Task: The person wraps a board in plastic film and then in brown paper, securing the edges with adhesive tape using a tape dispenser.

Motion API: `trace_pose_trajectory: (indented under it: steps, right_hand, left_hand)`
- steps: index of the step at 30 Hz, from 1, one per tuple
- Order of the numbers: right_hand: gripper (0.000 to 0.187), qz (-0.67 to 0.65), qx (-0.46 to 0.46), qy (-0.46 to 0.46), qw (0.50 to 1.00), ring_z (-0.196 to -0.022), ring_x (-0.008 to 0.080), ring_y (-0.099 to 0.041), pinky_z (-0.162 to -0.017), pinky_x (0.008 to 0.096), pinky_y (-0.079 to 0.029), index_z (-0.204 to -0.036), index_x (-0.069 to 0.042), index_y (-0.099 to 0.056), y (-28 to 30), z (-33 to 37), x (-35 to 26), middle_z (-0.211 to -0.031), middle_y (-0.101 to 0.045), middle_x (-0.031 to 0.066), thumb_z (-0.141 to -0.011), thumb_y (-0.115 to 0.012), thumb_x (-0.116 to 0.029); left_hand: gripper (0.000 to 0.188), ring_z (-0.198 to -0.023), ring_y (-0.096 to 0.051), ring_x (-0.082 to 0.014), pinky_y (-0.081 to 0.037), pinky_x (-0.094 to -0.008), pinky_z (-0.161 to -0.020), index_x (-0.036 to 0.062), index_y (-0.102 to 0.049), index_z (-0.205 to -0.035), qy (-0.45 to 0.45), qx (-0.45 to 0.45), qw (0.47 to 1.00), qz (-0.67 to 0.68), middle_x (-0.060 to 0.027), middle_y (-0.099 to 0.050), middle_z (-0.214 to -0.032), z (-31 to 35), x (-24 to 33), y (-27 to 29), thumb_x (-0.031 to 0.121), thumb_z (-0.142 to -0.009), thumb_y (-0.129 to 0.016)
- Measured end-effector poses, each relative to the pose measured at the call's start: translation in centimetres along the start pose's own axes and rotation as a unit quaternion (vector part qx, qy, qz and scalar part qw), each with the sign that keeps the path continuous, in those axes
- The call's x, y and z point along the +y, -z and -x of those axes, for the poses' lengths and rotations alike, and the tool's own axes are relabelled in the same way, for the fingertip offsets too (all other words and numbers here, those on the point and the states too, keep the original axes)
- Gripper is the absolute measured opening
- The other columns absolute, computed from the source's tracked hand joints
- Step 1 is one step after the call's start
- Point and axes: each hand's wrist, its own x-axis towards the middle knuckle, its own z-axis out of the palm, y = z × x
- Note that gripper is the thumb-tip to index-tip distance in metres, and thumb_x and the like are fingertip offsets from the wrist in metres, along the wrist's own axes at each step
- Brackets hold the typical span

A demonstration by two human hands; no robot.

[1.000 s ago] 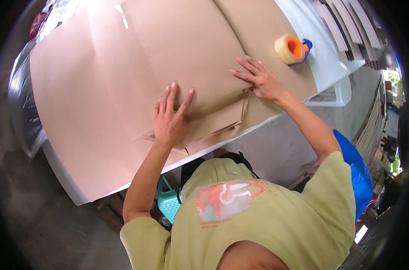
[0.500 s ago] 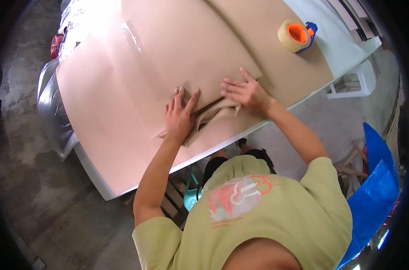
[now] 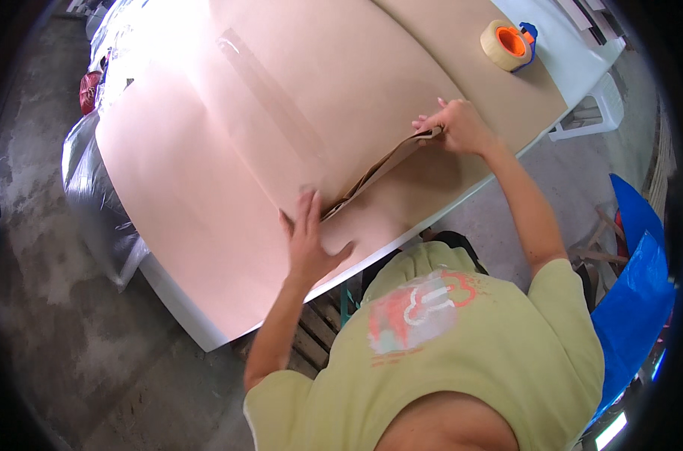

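Note:
A large sheet of brown paper (image 3: 183, 173) is folded over a bulky, flat form, its folded end crossing in front of me. My right hand (image 3: 461, 126) is closed on the far right corner of that end, thumb and fingers pinching the paper edge. My left hand (image 3: 313, 239) rests at the other end of the fold with its fingers spread, slightly blurred; it grips nothing. Between the hands the layered edge gapes as a dark, narrow slit. A strip of clear tape (image 3: 270, 94) runs along the top of the paper.
A tape roll in a blue and orange dispenser (image 3: 508, 46) sits on the paper at the upper right. Clear plastic film (image 3: 93, 180) hangs off the left side of the white tabletop (image 3: 195, 319). A white plastic stool (image 3: 601, 113) and blue sheeting (image 3: 634, 301) are at the right.
The crumpled flap between my hands has been straightened into a line. My right hand has moved right and closed on the corner; my left has shifted down and spread its fingers.

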Motion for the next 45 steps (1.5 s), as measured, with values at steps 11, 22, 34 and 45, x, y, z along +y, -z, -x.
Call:
trace_pose_trajectory:
  steps: [11, 22, 34, 45]
  right_hand:
    - [0.026, -0.065, 0.051, -0.226, 0.971, -0.066, 0.0169, -0.053, -0.062, 0.0322, -0.041, -0.068, -0.005, -0.064, 0.9, -2.2, -2.4, -0.060, -0.055, 0.0026, -0.055, -0.080, -0.022]
    - [0.061, 0.071, -0.013, -0.212, 0.975, -0.089, 0.0278, -0.050, -0.077, 0.0416, -0.041, -0.080, -0.007, -0.052, 1.7, -6.3, 1.1, -0.094, -0.050, 0.0077, -0.037, -0.084, -0.035]
    - [0.056, -0.210, 0.460, -0.224, 0.833, -0.098, 0.0212, -0.051, -0.087, 0.0347, -0.042, -0.114, 0.001, -0.043, 7.7, 0.8, 19.5, -0.107, -0.050, 0.0106, -0.070, -0.075, -0.015]
    - [0.066, -0.586, 0.033, -0.148, 0.796, -0.105, 0.0171, -0.050, -0.078, 0.0297, -0.048, -0.131, -0.019, -0.038, 12.3, -5.9, 5.4, -0.117, -0.050, 0.0053, -0.072, -0.057, 0.003]
  left_hand:
    - [0.014, -0.093, -0.052, -0.0245, -0.039, -0.0351, -0.079, 0.0121, -0.066, -0.088, 0.099, 0.335, 0.935, 0.062, -0.0047, -0.057, -0.099, -5.7, 0.5, -4.6, 0.015, -0.074, -0.070]
    - [0.050, -0.115, -0.038, -0.0351, -0.031, -0.0461, -0.093, 0.0088, -0.044, -0.129, 0.206, 0.208, 0.956, 0.031, -0.0183, -0.037, -0.128, -5.7, 7.1, -8.1, 0.029, -0.085, -0.057]
    - [0.065, -0.132, -0.015, -0.0409, -0.013, -0.0492, -0.107, -0.0009, -0.025, -0.136, 0.458, 0.244, 0.844, -0.133, -0.0262, -0.018, -0.142, -10.6, 10.7, -10.6, 0.038, -0.089, -0.044]
    - [0.069, -0.137, -0.004, -0.0346, -0.006, -0.0425, -0.110, -0.0086, -0.012, -0.137, 0.541, 0.234, 0.800, -0.109, -0.0253, -0.008, -0.145, -12.2, 9.0, -9.2, 0.033, -0.088, -0.036]
